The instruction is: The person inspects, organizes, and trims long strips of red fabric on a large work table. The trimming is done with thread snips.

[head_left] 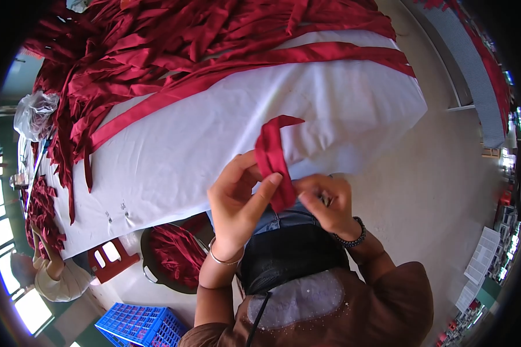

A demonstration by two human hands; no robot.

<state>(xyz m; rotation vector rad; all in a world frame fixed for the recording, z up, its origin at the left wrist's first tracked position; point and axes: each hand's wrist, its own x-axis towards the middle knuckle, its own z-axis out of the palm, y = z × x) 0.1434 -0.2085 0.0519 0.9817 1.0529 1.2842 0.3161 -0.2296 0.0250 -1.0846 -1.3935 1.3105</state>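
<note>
A dark red fabric strip [270,153], folded over on itself, is pinched between the thumb and fingers of my left hand [237,194]. Its upper end bends to the right above the white-covered table, and its lower end hangs near my waist. Just right of that lower end is my right hand [330,202], with its fingers curled closed. Something small and dark shows among those fingers, slightly blurred, and I cannot tell what it is. Many more red strips [173,52] lie heaped over the far side of the table [185,156], one long strip stretched along the heap's near edge.
Below the table's near edge, a dark round tub [150,254] holds red fabric. Nearby are a red plastic stool [114,260] and a blue crate [139,324]. Another person [61,277] handles red cloth at the far left. A clear plastic bag [36,115] rests at the table's left end.
</note>
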